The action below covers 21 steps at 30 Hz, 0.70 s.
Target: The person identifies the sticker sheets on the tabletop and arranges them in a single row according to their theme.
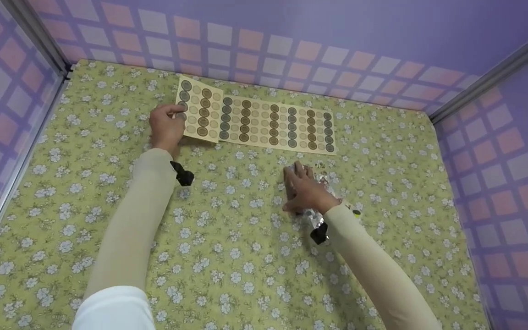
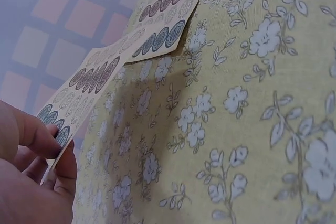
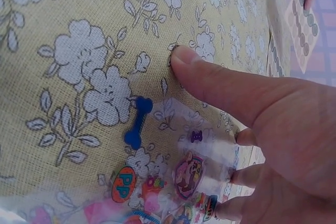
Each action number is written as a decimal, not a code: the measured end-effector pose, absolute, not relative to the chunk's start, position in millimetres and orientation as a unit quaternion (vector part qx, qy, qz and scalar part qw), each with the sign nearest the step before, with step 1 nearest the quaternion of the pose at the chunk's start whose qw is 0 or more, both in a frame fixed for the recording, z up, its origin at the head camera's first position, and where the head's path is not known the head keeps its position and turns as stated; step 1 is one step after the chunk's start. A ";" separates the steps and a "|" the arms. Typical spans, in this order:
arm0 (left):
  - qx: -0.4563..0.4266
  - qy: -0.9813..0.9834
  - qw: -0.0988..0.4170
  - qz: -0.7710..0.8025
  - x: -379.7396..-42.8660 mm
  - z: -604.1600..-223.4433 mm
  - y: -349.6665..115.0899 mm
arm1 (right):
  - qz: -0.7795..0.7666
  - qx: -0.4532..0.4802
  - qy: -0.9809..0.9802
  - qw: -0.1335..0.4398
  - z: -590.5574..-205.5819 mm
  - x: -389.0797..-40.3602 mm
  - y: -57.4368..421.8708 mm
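My left hand (image 1: 167, 126) pinches the left edge of a cream sheet of round stickers (image 1: 196, 110) between thumb and fingers. That sheet tilts up off the cloth, with a shadow under it in the left wrist view. Its right edge meets a second cream sheet of round stickers (image 1: 277, 123) lying flat. Lower right, my right hand (image 1: 305, 188) rests its fingers on clear sheets of colourful stickers (image 3: 189, 174), thumb held apart. Through the clear film show a blue bone-shaped sticker (image 3: 138, 123) and an orange oval one (image 3: 124, 184). Part of this pile is hidden under my hand.
A yellow flowered cloth (image 1: 227, 238) covers the table. Purple checked panels (image 1: 291, 50) stand at the back and both sides, joined by grey metal posts (image 1: 39, 34). A black strap end (image 1: 182, 174) hangs at my left wrist, and a black block (image 1: 319, 233) at my right.
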<state>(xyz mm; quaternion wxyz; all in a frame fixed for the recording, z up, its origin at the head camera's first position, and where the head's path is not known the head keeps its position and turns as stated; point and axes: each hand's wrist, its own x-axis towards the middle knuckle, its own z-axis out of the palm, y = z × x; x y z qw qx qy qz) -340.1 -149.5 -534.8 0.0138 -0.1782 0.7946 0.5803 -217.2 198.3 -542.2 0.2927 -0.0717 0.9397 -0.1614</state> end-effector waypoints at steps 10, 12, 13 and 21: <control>-0.182 0.799 0.034 0.573 -360.0 -550.2 -153.2 | -0.138 -0.080 0.943 0.293 -544.2 -218.2 193.3; -0.184 0.801 0.032 0.568 -361.5 -551.7 -154.0 | -0.135 -0.079 0.944 0.292 -543.5 -219.8 192.2; -0.184 0.804 0.028 0.565 -362.5 -553.0 -154.0 | -0.136 -0.077 0.944 0.292 -542.9 -220.5 192.2; -0.194 0.821 0.033 0.536 -366.3 -562.4 -149.8 | -0.130 -0.066 0.944 0.295 -542.2 -221.4 194.4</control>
